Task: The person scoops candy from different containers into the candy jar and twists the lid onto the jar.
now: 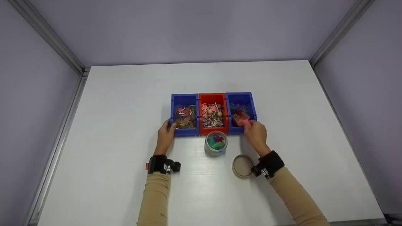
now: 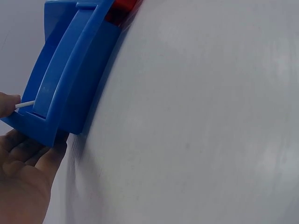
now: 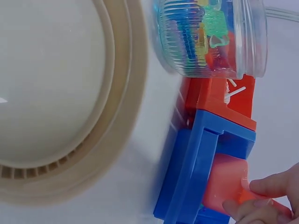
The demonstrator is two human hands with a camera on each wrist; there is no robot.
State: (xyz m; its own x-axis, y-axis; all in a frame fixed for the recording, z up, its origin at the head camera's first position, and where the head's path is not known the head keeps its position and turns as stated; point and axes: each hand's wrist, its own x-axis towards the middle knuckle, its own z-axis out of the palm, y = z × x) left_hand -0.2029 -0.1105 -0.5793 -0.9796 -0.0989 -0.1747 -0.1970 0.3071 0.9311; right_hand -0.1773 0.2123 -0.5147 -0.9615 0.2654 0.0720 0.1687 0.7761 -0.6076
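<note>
My left hand (image 1: 165,136) grips the near left corner of the left blue bin (image 2: 88,70), thumb over the rim and fingers beneath. This bin holds brownish, pink and reddish pieces with white sticks. With my right hand (image 1: 257,135) I hold a pink scoop (image 1: 241,118) by its handle, its bowl down inside the right blue bin (image 1: 238,96). Bluish and purple translucent pieces lie in that bin; some reddish pieces show at the scoop. Just in front of the bins stands an open glass jar (image 1: 215,151) with green, blue, yellow and red translucent pieces.
Between the blue bins sits a red bin (image 1: 212,97) with lollipop-like pieces and beads, all three joined in a row. A round beige-rimmed lid (image 1: 242,166) lies on the white table (image 1: 110,141) near my right wrist. Walls (image 1: 201,31) border the table.
</note>
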